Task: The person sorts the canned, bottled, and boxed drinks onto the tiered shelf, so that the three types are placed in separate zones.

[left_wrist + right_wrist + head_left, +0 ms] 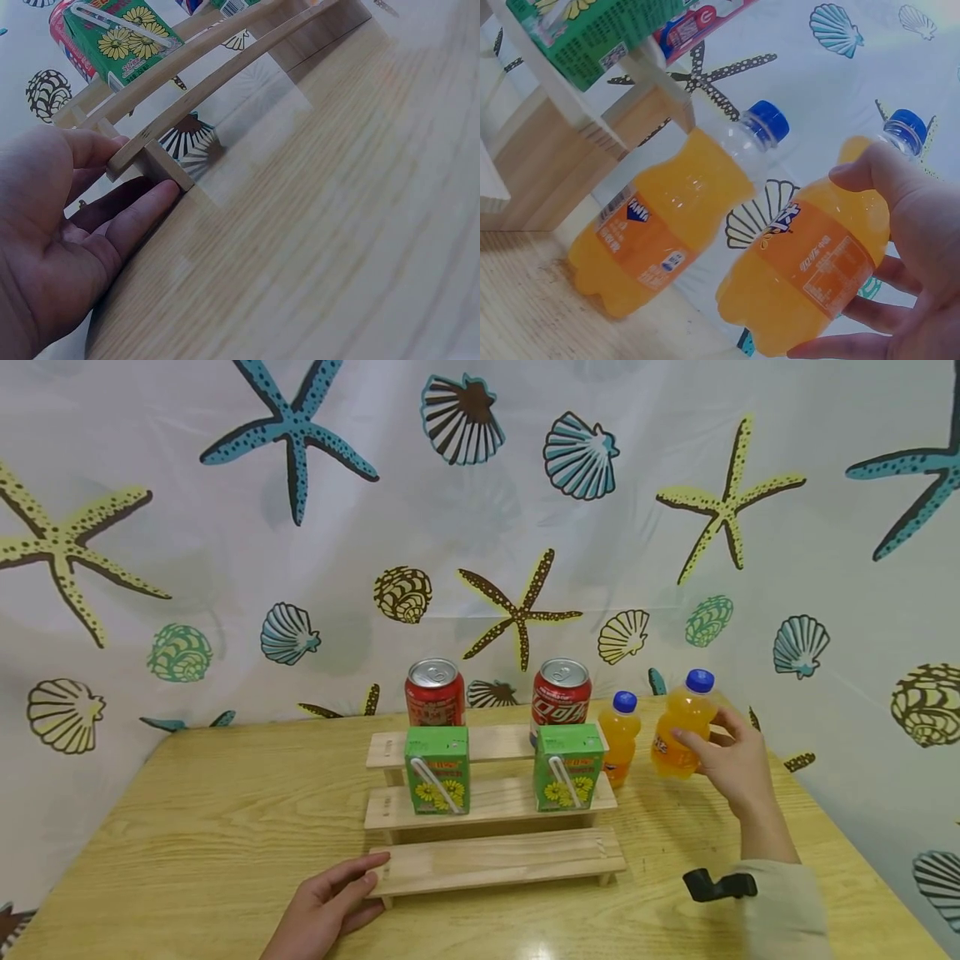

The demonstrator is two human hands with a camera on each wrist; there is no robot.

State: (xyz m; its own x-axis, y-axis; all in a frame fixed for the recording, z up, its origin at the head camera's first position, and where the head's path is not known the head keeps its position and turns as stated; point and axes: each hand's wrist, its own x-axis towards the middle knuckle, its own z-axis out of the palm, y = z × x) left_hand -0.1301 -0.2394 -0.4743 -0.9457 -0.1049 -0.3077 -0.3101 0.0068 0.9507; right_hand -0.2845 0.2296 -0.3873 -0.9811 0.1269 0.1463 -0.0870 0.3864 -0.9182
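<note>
My right hand point(738, 764) grips an orange soda bottle point(678, 735) with a blue cap, thumb in front and fingers behind. Its base looks raised off the table, tilted slightly. Just left of it, a second orange soda bottle point(664, 217) stands upright beside the right end of a three-step wooden display rack point(495, 860). At the rack's lower left corner, my left hand point(330, 902) holds the end of the lowest step; in the left wrist view its thumb point(146, 214) touches the step's leg.
Two green drink cartons point(437, 772) with straws stand apart on the middle step. Behind them, two red soda cans point(435, 693) are on the top step. The wooden table point(247, 802) ends at a patterned curtain point(337, 543). A black strap piece point(720, 886) shows by the right sleeve.
</note>
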